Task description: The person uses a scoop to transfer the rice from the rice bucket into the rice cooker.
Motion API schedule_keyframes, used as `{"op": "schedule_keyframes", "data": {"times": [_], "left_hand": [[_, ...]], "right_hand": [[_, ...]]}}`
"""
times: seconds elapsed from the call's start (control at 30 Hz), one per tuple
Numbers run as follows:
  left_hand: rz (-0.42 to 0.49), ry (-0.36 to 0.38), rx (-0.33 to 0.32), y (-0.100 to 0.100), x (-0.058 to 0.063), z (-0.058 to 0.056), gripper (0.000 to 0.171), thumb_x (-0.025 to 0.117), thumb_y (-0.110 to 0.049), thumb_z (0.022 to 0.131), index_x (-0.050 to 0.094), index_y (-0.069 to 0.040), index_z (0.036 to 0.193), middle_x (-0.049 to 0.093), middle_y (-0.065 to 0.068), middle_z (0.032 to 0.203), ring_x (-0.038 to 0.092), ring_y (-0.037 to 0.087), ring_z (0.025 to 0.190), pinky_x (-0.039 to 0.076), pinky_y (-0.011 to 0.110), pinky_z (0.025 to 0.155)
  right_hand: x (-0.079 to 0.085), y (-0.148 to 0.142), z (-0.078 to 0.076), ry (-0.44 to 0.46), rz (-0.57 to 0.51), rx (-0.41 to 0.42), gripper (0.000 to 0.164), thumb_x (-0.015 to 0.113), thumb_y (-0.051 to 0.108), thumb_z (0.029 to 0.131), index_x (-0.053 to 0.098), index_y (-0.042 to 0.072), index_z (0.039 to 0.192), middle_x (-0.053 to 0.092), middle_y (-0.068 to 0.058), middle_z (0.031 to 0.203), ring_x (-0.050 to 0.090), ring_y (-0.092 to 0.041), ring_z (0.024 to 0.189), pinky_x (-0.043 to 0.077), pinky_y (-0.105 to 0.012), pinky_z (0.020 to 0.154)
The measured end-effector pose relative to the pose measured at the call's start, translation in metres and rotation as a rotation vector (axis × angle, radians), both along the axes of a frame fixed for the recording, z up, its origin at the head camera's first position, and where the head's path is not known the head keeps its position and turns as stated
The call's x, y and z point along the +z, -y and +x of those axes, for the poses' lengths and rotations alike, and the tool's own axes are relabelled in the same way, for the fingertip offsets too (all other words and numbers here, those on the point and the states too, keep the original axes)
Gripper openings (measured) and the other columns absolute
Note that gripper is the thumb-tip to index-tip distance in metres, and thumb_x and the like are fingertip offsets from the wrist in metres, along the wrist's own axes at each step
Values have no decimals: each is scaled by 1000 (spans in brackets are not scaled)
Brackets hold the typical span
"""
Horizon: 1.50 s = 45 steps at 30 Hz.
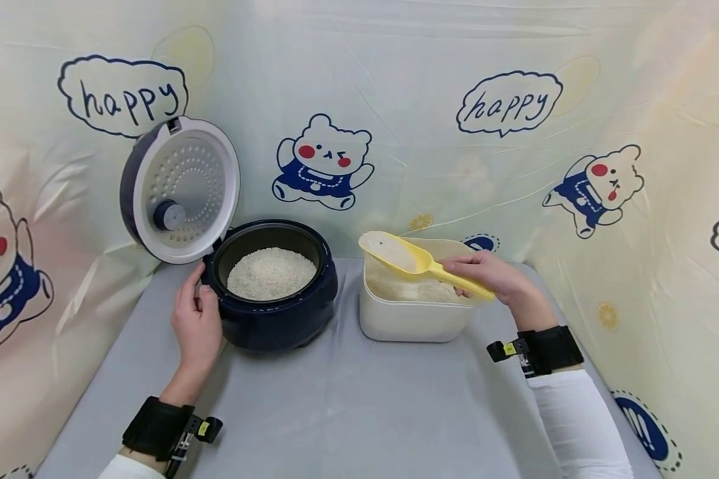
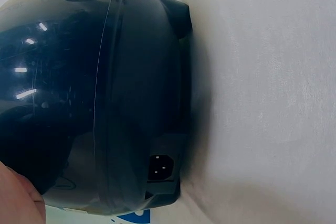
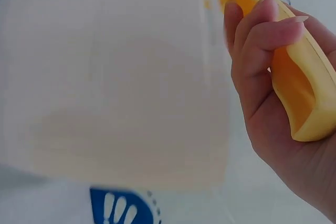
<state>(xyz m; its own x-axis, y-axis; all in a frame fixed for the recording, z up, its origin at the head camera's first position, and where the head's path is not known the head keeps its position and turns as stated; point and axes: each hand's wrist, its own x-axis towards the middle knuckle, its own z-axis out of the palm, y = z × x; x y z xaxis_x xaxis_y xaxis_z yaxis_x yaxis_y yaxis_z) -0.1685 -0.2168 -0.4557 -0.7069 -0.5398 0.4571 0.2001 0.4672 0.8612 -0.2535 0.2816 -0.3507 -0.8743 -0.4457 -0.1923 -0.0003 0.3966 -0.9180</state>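
My right hand (image 1: 482, 269) grips the handle of a yellow scoop (image 1: 422, 256), its fingers curled round it in the right wrist view. White rice fills the scoop, which is held over the rim of a white bin (image 1: 416, 322) with rice inside. My left hand (image 1: 198, 316) rests against the left side of a dark blue rice cooker (image 1: 275, 326). The cooker's lid (image 1: 186, 193) stands raised, and a heap of rice (image 1: 272, 274) lies in its pot. In the left wrist view only a bit of the hand shows beside the cooker's dark wall (image 2: 68, 77).
A grey cloth covers the table (image 1: 359, 406) under both containers. The cooker stands left of the bin with a narrow gap between. A printed curtain (image 1: 413, 100) hangs behind and at both sides. A power socket (image 2: 161, 168) sits low on the cooker.
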Motion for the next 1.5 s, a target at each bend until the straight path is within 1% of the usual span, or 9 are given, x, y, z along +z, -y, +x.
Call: {"op": "schedule_keyframes", "data": {"times": [0.23,0.5,0.7,0.83,0.97,1.1,1.2,1.33,1.5], "left_hand": [[-8,-19,4,1,2,-1,44,47,-10,105,62,-12,146,43,-6,94,39,5,74,29,26,75],[-7,-43,9,1,-1,-2,44,47,-9,104,63,-11,145,42,-5,90,38,3,71,29,25,74],[-10,-28,8,3,-2,-4,44,47,-11,105,61,-12,147,42,-6,92,39,6,74,29,26,75],[-16,-36,7,4,-3,-5,44,47,-10,105,62,-12,146,43,-6,92,39,5,74,29,26,76],[-11,-43,-1,3,-4,-3,44,48,-9,104,62,-13,146,43,-6,91,39,5,73,29,26,76],[-7,-36,-6,2,-5,-2,44,48,-9,105,62,-14,147,43,-7,93,39,4,73,29,27,75],[-7,-28,-6,1,-4,-2,44,48,-9,105,61,-13,147,43,-7,93,39,5,74,29,27,75],[-11,-21,-4,1,-3,-4,44,47,-11,105,61,-13,148,43,-6,94,39,5,75,29,27,75],[-1,-32,-3,1,-4,-5,45,47,-9,105,61,-13,147,43,-8,94,39,4,72,29,26,73]], "right_hand": [[16,44,-10,-16,-2,54,42,63,24,105,64,2,141,68,-15,103,63,-18,68,53,-27,62],[42,105,-19,-82,93,195,36,64,24,105,70,10,137,68,-14,102,62,-27,71,52,-28,64],[64,154,-19,-121,154,256,32,65,22,103,74,11,132,69,-13,101,62,-27,71,52,-30,66],[68,178,-16,-156,175,284,30,66,18,102,75,8,129,71,-12,99,63,-28,68,53,-30,61],[67,192,-12,-173,207,295,29,67,16,101,76,9,127,71,-11,101,63,-31,70,53,-29,60],[64,198,-9,-188,231,284,28,67,13,101,76,7,127,70,-15,100,61,-23,68,51,-27,60],[65,199,-8,-222,257,275,29,66,12,100,76,5,127,70,-11,93,59,-20,65,50,-27,59],[67,201,-8,-301,318,259,29,66,11,99,76,5,127,73,-7,98,61,-22,69,51,-27,61],[65,207,-6,-459,411,240,32,67,14,98,75,8,128,75,-7,118,64,-19,81,50,-26,68]]}}
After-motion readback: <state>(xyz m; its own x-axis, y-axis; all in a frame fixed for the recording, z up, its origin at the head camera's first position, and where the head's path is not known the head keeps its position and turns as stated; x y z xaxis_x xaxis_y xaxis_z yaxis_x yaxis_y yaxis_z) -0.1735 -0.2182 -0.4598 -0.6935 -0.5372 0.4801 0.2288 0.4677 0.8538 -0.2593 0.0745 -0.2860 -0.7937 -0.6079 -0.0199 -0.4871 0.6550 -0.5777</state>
